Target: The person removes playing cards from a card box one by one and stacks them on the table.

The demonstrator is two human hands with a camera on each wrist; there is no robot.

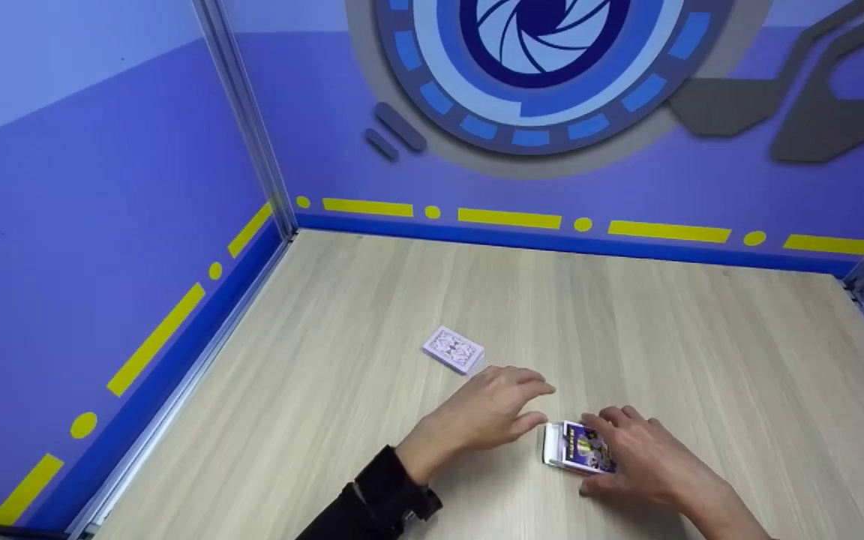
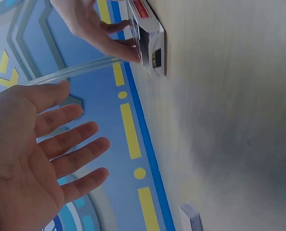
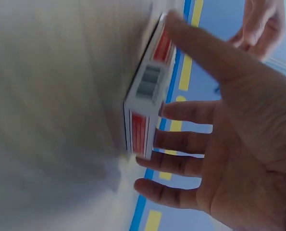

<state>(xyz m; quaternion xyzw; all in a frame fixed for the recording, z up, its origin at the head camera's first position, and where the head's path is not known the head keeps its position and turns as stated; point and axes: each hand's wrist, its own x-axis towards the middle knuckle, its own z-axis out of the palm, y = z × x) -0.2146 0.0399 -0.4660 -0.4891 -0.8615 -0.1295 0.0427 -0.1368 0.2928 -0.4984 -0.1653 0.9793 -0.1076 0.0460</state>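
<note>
The head camera looks down from above; the close, sideways-turned wrist views share the box (image 3: 149, 83).

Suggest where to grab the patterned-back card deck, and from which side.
Probably pinch the deck across its two long edges, coming from above with the left hand, the nearer one. It lies flat with those edges exposed; its width is the shorter span, and squeezing both edges should keep the stack together.

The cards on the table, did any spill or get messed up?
Nothing stands out. The deck is turned at an angle on the table but looks neatly stacked, and no spilled cards show. The card box at the right hand shows no clear damage.
</note>
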